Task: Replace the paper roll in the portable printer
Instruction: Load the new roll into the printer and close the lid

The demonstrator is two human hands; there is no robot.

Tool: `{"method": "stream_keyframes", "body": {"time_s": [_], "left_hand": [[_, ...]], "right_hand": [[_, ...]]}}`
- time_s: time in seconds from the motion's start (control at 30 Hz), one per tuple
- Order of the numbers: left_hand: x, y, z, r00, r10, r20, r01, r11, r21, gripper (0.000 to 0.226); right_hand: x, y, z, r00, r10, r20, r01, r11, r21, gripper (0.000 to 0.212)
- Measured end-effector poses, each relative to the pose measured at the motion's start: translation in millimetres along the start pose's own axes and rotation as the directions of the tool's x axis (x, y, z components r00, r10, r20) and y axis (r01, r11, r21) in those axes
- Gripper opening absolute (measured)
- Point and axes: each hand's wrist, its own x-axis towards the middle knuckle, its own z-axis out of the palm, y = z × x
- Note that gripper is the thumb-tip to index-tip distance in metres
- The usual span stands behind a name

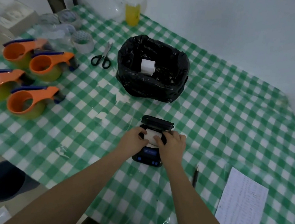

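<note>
The black portable printer [148,157] lies on the checked tablecloth in front of me with its lid [157,122] flipped open toward the far side. A white paper roll [151,135] sits in the open bay. My left hand [136,135] grips the roll's left end and my right hand [173,141] grips its right end, thumbs resting on top. Another white paper roll [148,66] lies inside a bin lined with a black bag [151,68] farther back.
Several orange tape dispensers [31,99] stand at the left, with clear tape rolls [82,42] and scissors [102,56] behind them. A pen [195,175] and a printed sheet [241,206] lie at the right. A yellow bottle [132,14] stands at the back.
</note>
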Motion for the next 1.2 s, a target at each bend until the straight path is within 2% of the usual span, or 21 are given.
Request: {"method": "stream_keyframes", "body": {"time_s": [0.07, 0.13, 0.23, 0.33, 0.4, 0.47, 0.53, 0.63, 0.77, 0.93, 1.1, 1.2], "left_hand": [[1, 0, 1, 1.000, -0.001, 0.006, 0.000, 1.000, 0.009, 0.037], [2, 0, 1, 1.000, -0.002, 0.011, 0.002, 1.000, 0.016, 0.038], [5, -1, 0, 1.000, 0.003, 0.028, -0.005, 0.999, 0.052, 0.039], [7, 4, -2, 0.999, 0.041, 0.034, -0.047, 0.980, 0.192, 0.035], [11, 10, -4, 0.991, 0.135, 0.015, -0.130, 0.906, 0.403, 0.029], [15, 15, -3, 0.967, 0.246, 0.066, -0.239, 0.785, 0.572, 0.027], [19, 16, -2, 0.942, 0.301, 0.151, -0.324, 0.692, 0.644, 0.029], [23, 9, -1, 0.925, 0.316, 0.211, -0.369, 0.611, 0.700, 0.030], [25, 1, -2, 0.921, 0.353, 0.166, -0.370, 0.654, 0.660, 0.033], [27, -1, -1, 0.898, 0.421, 0.127, -0.398, 0.656, 0.641, 0.030], [22, -6, -2, 0.880, 0.460, 0.121, -0.432, 0.666, 0.608, 0.028], [17, -2, -12, 0.881, 0.467, -0.076, -0.382, 0.797, 0.468, 0.020]], "right_hand": [[-4, 5, -1, 0.998, -0.030, -0.061, 0.036, 0.995, 0.096, 0.024], [-10, 9, -4, 0.982, -0.152, -0.108, 0.168, 0.972, 0.162, 0.020], [-21, 11, -9, 0.940, -0.340, -0.014, 0.337, 0.924, 0.180, 0.030], [-24, 16, -6, 0.903, -0.423, 0.076, 0.413, 0.903, 0.119, 0.029], [-23, 17, -4, 0.911, -0.403, 0.088, 0.391, 0.911, 0.130, 0.027], [-22, 16, -3, 0.927, -0.366, 0.087, 0.353, 0.926, 0.132, 0.020], [-21, 17, -2, 0.940, -0.334, 0.066, 0.325, 0.937, 0.127, 0.014], [-22, 21, -1, 0.948, -0.317, 0.024, 0.314, 0.944, 0.101, 0.009], [-29, 24, 2, 0.948, -0.317, -0.008, 0.316, 0.944, 0.094, 0.009], [-30, 29, -2, 0.897, -0.433, -0.088, 0.439, 0.897, 0.059, 0.023], [-32, 29, -2, 0.919, -0.372, -0.133, 0.383, 0.921, 0.072, 0.023], [-28, 25, -5, 0.919, -0.365, -0.146, 0.378, 0.923, 0.071, 0.021]]}}
